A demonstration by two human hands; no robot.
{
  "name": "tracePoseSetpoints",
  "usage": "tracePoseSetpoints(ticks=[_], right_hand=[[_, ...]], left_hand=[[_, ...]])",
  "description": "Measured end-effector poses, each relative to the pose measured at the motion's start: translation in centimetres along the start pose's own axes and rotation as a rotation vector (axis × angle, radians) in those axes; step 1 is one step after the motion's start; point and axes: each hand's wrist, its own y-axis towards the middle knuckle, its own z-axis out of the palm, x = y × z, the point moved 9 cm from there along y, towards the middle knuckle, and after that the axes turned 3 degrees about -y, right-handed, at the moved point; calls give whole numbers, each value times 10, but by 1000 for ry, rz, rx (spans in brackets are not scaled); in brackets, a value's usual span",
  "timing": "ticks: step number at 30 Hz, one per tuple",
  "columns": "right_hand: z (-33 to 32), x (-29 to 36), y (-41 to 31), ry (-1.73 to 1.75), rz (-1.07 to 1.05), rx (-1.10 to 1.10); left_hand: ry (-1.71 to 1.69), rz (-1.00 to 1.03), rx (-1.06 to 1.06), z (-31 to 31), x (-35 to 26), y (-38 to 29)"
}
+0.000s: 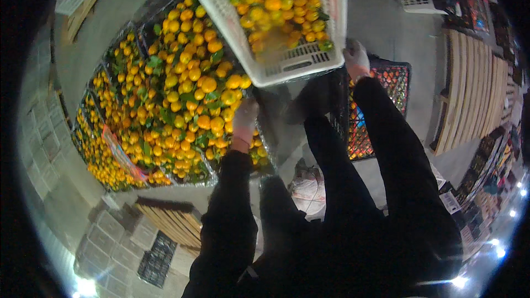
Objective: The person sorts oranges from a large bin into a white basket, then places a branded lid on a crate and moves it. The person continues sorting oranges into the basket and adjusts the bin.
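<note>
My right hand (357, 57), in a pale glove, grips the near right corner of a white plastic crate (290, 71). The crate is slatted and partly filled with orange and yellow-green tangerines (285, 4); its far end is cut off by the top of the view. My left hand (246, 115), also gloved, is at the right side of a broad spread of tangerines with green leaves (178, 91). Its fingers are blurred, so I cannot tell whether they hold a fruit. Clear plastic film (210, 164) lines the edge of the spread.
A dark crate of red fruit (389, 87) under netting stands by my right forearm. Wooden pallets (470, 91) lie to the right, and another pallet (169, 219) is at lower left near stacked boxes (109, 240). A whitish bundle (308, 190) is between my legs.
</note>
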Motion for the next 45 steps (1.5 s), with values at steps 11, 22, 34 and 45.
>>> tracePoseSetpoints(ticks=[11,22,34,45], right_hand=[[208,-8,-311,-213,-174,838],[348,-62,-671,-855,-575,1172],[495,-78,-617,-646,-947,938],[544,-66,-505,-781,-900,839]], left_hand=[[-201,-441,67,-4,240,-260],[-79,-407,45,-73,344,-397],[-124,-277,-114,-80,435,-318],[-35,-89,106,-84,423,-279]])
